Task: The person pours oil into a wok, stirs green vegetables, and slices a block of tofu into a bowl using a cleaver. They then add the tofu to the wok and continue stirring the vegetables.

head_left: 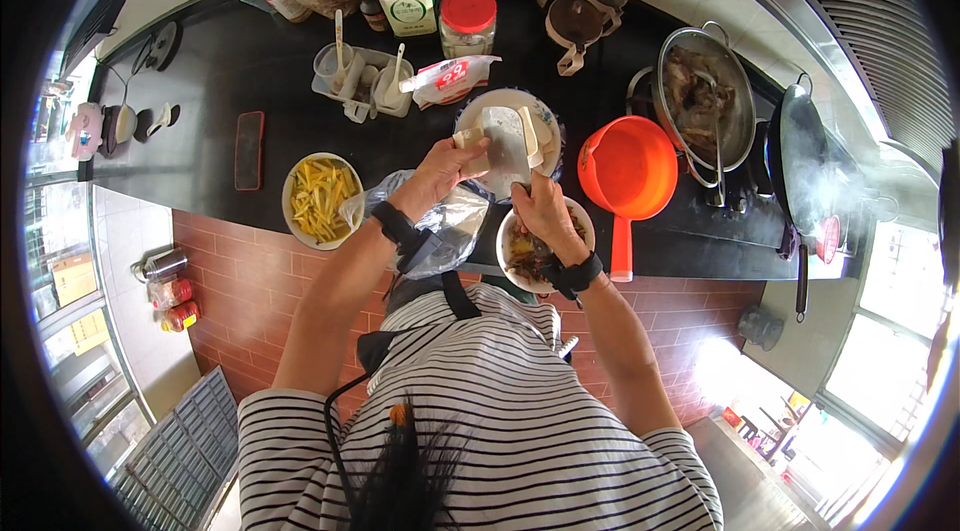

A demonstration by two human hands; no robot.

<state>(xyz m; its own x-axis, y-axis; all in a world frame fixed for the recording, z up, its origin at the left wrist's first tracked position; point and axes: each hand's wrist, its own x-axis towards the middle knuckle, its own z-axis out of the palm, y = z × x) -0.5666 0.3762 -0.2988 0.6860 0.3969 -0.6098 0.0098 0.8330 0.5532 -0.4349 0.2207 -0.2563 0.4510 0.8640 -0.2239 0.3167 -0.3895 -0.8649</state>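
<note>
My left hand (439, 169) grips a pale block that looks like tofu (471, 165). Around a cleaver's handle my right hand (546, 210) is closed. The broad cleaver blade (505, 144) lies against the block, above a blue-patterned plate (480, 101). More pale slices (551, 150) rest on that plate, partly hidden by the blade. Below my right wrist stands a white bowl (504, 261) of brownish food in liquid, partly covered by the arm. A crumpled clear plastic bag (457, 219) lies under my left forearm, beside a bowl of yellow strips (322, 199), perhaps potato.
An orange-red plastic ladle (628, 167) sits to the right, its handle over the counter's front edge. Beyond are a metal pan of meat (694, 110) and a steaming wok (801, 156). A seasoning box (367, 84), jars (469, 24) and a phone (249, 152) occupy the counter.
</note>
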